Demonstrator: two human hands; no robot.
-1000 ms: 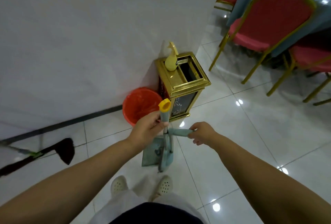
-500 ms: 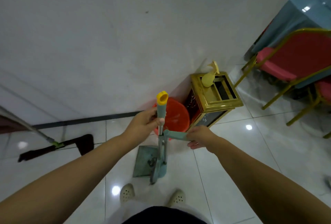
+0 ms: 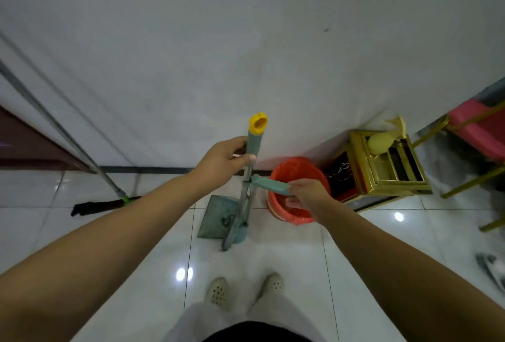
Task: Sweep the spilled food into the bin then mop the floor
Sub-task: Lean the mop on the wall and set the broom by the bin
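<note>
The left hand [image 3: 222, 162] grips the broom handle [image 3: 255, 140] below its yellow cap; the right hand [image 3: 307, 195] pinches the dustpan handle [image 3: 270, 184] above what looks like an orange bin [image 3: 296, 218].

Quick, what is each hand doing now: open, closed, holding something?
Left hand: closed on the upright handle with the yellow cap.
Right hand: closed on the green side handle.

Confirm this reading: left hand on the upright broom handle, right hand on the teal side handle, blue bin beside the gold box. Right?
Not quite. The head view shows the bin is orange-red, not blue. The rest holds: left hand on the upright broom handle, right hand on the teal side handle, bin beside the gold box.
</note>
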